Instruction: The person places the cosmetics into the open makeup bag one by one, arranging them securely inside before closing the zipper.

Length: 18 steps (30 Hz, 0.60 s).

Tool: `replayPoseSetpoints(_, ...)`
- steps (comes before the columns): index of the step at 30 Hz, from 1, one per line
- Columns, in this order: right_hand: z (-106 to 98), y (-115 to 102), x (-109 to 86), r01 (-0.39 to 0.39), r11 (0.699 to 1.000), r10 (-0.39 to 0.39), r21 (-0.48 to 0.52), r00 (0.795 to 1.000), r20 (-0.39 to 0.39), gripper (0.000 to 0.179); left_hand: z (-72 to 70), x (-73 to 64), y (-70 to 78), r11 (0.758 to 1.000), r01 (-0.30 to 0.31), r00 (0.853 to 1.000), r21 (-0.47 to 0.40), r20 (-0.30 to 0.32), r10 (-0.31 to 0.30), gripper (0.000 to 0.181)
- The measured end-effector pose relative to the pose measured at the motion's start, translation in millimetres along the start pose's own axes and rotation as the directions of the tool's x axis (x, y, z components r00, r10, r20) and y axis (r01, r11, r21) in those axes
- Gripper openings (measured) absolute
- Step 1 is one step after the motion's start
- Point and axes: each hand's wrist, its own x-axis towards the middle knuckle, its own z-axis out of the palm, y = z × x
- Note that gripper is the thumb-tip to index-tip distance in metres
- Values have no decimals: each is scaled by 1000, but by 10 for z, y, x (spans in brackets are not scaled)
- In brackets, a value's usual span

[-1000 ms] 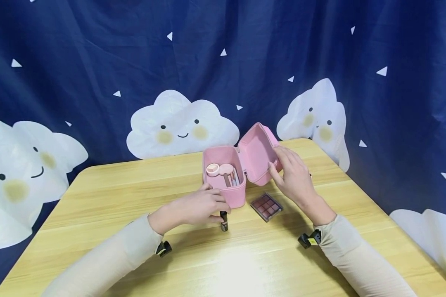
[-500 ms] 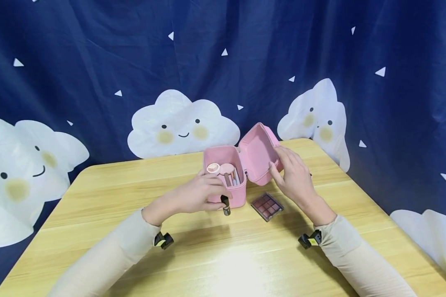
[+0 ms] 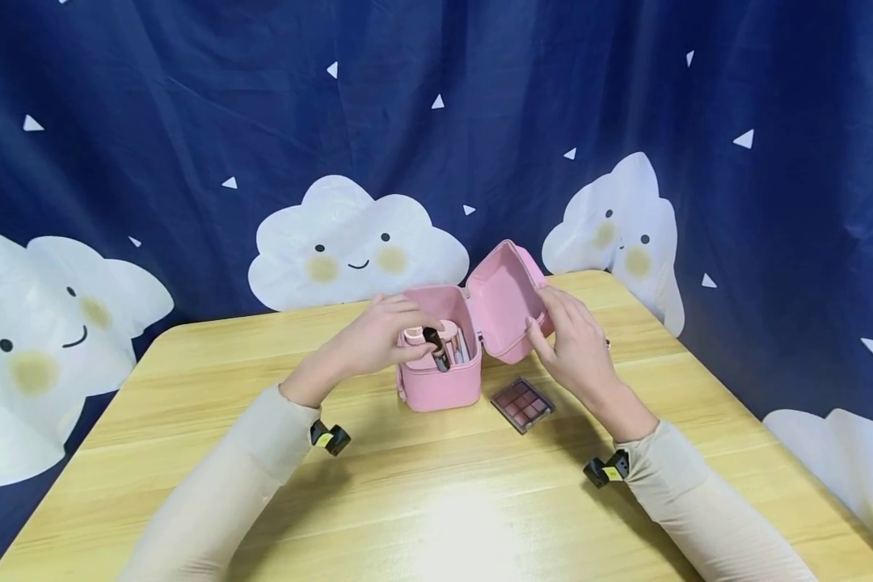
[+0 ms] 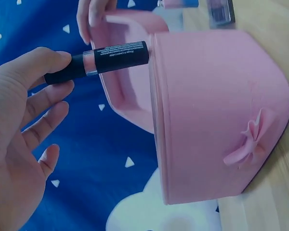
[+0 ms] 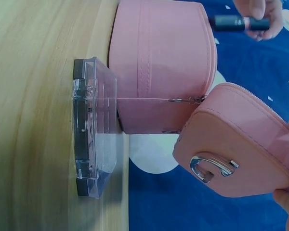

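My left hand (image 3: 374,335) pinches the upper end of a black lipstick tube (image 4: 118,56) between thumb and index finger; its other fingers are loosely bent. The tube is tilted over the opening of a pink cosmetic case (image 3: 444,392). Inside the case are slim tubes (image 3: 461,347) and a round pink item (image 3: 448,328), partly hidden by the left hand and lipstick. My right hand (image 3: 575,343) grips the edge of the case's raised lid (image 3: 505,303), thumb on the inner side. In the right wrist view the lid's outside (image 5: 241,144) carries a silver clasp-like emblem (image 5: 213,167).
An eyeshadow palette (image 3: 522,406) with a clear cover lies on the wooden table (image 3: 364,501), just in front of the lid. A pink bow (image 4: 253,139) decorates the case's side. Behind the table hangs a dark blue cloud-patterned curtain (image 3: 378,121).
My left hand has lifted the lipstick tube from the table in front of the case and carried it up and away from me to above the opening. The right hand and lid stay put.
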Motion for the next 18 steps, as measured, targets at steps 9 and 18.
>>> replayPoseSetpoints(9,11,17,-1,2,1000,-2,-1,1000,2,46,70,171,-298,985,166,986,-52,38,-164,24)
replayPoseSetpoints(18,7,21,-10,6,1000,-6,5,1000,-2,46,223,263,-518,969,246,966,0,84,-245,26)
